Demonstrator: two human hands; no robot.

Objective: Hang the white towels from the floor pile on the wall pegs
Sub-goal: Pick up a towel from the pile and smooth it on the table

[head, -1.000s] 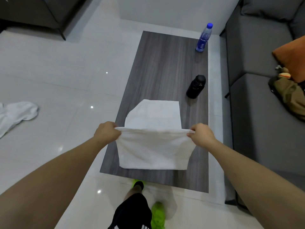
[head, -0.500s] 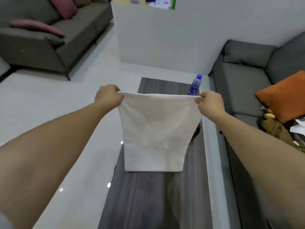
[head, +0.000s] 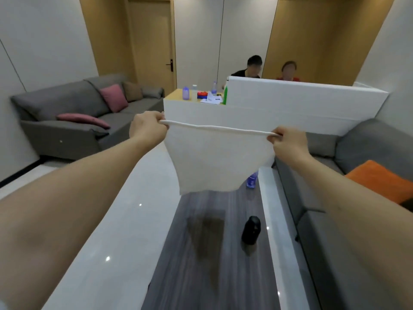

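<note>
A white towel (head: 214,159) hangs in the air in front of me, stretched flat by its top edge. My left hand (head: 147,128) pinches the towel's top left corner. My right hand (head: 288,144) pinches the top right corner. The towel's lower edge floats above the far end of the dark wooden coffee table (head: 201,265). No wall pegs and no floor pile are in view.
A black bottle (head: 251,229) stands on the table; a blue water bottle (head: 252,181) shows behind the towel. Grey sofas (head: 67,121) flank the room, one with an orange cushion (head: 380,180). A white partition (head: 290,104) stands ahead, with two seated people behind it.
Both hands have lifted the towel from the table to chest height, and my view has tilted up from the table to the room.
</note>
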